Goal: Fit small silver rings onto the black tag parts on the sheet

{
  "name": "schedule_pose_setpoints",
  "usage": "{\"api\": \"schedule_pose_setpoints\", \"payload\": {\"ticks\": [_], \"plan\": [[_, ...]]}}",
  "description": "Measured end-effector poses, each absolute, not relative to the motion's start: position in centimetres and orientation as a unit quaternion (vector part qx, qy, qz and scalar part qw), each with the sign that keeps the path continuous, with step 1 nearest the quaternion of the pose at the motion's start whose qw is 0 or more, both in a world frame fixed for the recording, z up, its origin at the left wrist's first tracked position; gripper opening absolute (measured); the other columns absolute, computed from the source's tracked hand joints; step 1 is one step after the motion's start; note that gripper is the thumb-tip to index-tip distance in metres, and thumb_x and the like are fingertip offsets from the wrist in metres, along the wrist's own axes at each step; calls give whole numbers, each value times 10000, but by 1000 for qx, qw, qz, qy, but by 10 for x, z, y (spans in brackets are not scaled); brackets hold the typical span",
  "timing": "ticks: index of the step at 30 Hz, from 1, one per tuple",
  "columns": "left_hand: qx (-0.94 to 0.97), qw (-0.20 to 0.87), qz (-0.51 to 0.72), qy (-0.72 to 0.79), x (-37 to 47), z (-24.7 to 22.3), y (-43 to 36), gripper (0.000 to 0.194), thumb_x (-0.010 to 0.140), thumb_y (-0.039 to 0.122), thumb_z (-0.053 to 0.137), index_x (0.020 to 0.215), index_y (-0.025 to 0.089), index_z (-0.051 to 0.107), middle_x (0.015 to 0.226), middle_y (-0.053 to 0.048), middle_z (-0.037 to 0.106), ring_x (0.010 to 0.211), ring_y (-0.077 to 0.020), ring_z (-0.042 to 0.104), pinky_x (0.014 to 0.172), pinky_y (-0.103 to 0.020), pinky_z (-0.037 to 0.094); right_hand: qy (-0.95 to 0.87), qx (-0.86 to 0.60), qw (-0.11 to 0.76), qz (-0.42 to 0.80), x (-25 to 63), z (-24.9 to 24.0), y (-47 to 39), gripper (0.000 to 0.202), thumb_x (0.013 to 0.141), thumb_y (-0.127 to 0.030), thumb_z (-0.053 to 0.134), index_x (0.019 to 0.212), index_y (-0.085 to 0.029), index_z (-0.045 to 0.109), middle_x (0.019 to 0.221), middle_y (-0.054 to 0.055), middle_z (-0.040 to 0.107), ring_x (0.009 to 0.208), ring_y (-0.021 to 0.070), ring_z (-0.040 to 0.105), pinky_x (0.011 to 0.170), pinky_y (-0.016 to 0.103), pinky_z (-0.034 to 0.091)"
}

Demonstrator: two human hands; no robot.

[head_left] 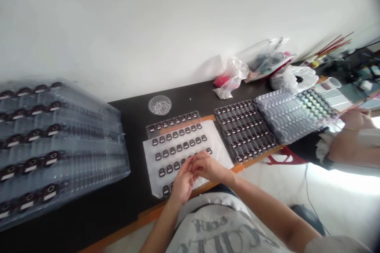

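My left hand (pixel 181 185) and my right hand (pixel 210 168) meet above the near edge of a white sheet (pixel 218 151). Their fingertips are pinched together, and whatever lies between them is hidden or too small to make out. Rows of small dark rounded pieces (pixel 179 148), each with a pale label-like patch and a ring, lie on the sheet; my hands cover a few. Behind it, a clear plastic tray (pixel 197 114) shows one more row of these pieces. A round clear bowl (pixel 151 102) farther back holds many tiny silvery bits.
Tall stacked clear trays (pixel 97 142) with dark pieces stand at left. Right of the sheet are a filled tray (pixel 244 129) and stacked clear trays (pixel 274 112). Plastic bags (pixel 234 73) lie by the wall. Another person's hand (pixel 354 118) works at far right.
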State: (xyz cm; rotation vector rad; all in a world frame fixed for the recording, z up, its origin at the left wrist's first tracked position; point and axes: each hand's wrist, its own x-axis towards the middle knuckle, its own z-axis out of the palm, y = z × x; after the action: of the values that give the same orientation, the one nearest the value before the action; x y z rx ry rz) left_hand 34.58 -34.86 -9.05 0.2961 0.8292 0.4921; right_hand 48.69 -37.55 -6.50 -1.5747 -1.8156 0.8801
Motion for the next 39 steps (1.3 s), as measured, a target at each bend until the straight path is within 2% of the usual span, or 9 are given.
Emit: {"api": "schedule_pose_setpoints", "payload": {"ticks": [8,11,15,20,24,33,39], "plan": [[183,852,236,430,352,-95,-340,580,594,77,557,1158,213,557,1089,-56,626,781,-138,583,658,-241,435,-717,-607,192,285,484,-71,-363,74,761,-103,583,741,-169,609,841,56,549,834,198,447,779,341,399],[181,850,243,432,359,-95,-338,562,593,62,555,1131,224,570,1097,-47,624,821,-146,586,697,-254,441,-723,-615,175,263,484,-79,-362,74,744,-93,574,757,-166,577,841,68,521,834,216,423,777,369,403],[174,841,248,449,368,-94,-331,426,620,86,596,1029,205,612,1007,-47,652,872,-166,593,749,-279,445,-694,-633,228,256,488,-87,-362,114,775,-69,499,807,-166,548,870,75,498,848,216,417,792,382,410],[179,833,261,453,376,-91,-324,154,655,199,662,798,150,632,759,-34,651,719,-144,593,687,-267,452,-571,-677,361,291,501,-87,-360,112,854,-109,428,851,-186,508,939,65,497,927,193,462,854,366,403],[151,840,265,448,379,-88,-324,186,692,309,686,741,147,608,667,-2,609,605,-97,544,588,-217,418,-569,-649,381,332,507,-86,-359,88,848,-113,453,852,-185,505,964,66,501,1004,193,462,909,369,383],[156,843,263,443,380,-89,-324,191,655,286,735,699,135,626,647,4,591,599,-77,513,595,-199,399,-542,-642,415,349,504,-84,-365,108,834,-103,474,845,-187,541,959,58,502,957,177,496,878,349,422],[169,829,273,458,380,-91,-327,195,642,281,741,694,132,628,625,7,578,576,-79,501,575,-204,390,-563,-651,405,310,503,-86,-369,126,829,-114,499,853,-186,599,948,67,521,943,187,509,861,345,448]]}}
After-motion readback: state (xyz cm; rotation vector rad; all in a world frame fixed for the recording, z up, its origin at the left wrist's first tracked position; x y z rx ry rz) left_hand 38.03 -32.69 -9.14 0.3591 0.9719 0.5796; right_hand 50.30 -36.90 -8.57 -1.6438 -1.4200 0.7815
